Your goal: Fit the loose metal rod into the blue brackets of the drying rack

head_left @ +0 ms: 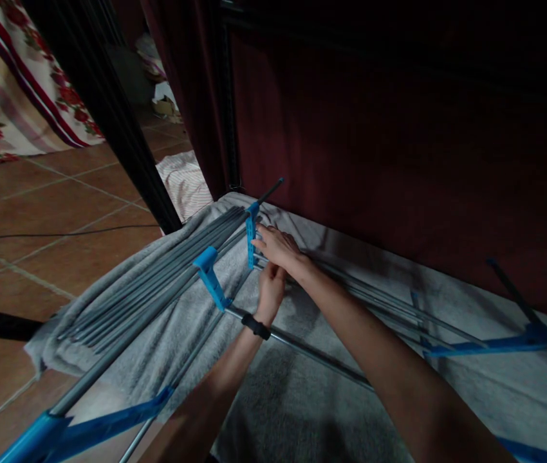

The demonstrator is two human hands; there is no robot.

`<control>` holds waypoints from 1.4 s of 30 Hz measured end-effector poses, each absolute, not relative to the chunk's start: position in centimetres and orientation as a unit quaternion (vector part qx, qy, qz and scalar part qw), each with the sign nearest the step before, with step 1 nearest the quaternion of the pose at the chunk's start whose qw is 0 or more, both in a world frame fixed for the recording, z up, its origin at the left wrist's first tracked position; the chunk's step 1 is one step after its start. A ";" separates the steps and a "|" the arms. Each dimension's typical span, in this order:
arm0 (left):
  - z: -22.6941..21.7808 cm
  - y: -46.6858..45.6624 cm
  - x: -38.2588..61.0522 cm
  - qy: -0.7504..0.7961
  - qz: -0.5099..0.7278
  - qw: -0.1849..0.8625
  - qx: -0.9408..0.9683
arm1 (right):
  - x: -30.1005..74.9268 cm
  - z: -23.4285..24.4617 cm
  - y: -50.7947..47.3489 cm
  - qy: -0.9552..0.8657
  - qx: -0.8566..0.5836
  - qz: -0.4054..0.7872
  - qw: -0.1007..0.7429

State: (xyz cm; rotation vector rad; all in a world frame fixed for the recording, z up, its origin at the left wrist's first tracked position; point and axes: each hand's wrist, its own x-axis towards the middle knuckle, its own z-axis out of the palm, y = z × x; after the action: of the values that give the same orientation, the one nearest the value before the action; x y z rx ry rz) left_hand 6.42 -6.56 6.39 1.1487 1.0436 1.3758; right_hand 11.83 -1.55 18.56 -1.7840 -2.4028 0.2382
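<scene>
A drying rack of grey metal tubes and blue plastic joints lies partly assembled. My right hand is at the upright blue bracket, its fingers pinched beside the bracket's holes at the end of a thin metal rod. Just below, my left hand, with a black band on the wrist, is closed around rod ends near the same bracket; the fingers are partly hidden. A second blue bracket sits nearer me, on a thicker tube passing by my left wrist.
Several loose metal rods lie bunched on the grey blanket at left. A long blue joint is at right, another at lower left. A black post stands by the tiled floor; a dark red curtain hangs behind.
</scene>
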 end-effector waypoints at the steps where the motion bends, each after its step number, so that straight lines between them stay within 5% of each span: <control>1: 6.2 -5.9 5.3 0.474 0.592 0.449 0.473 | 11.8 18.6 -1.5 -0.797 -0.596 0.079 0.064; 6: 5.9 -1.4 1.7 0.575 0.617 0.202 0.498 | 11.7 18.8 -1.7 -0.788 -0.608 0.081 0.053; 33: 6.7 1.1 2.1 0.522 0.607 0.311 0.512 | 11.0 17.7 -2.1 -0.793 -0.601 0.099 0.025; 42: 6.5 0.9 1.5 0.516 0.588 0.320 0.534 | 13.7 18.3 -7.9 -0.739 -0.670 -0.038 0.059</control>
State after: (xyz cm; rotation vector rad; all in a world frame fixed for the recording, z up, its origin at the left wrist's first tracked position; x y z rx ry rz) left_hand 1.54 0.90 6.54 1.4027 1.3576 1.5470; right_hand 13.73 -7.86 18.29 -2.0297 -2.2391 -0.1156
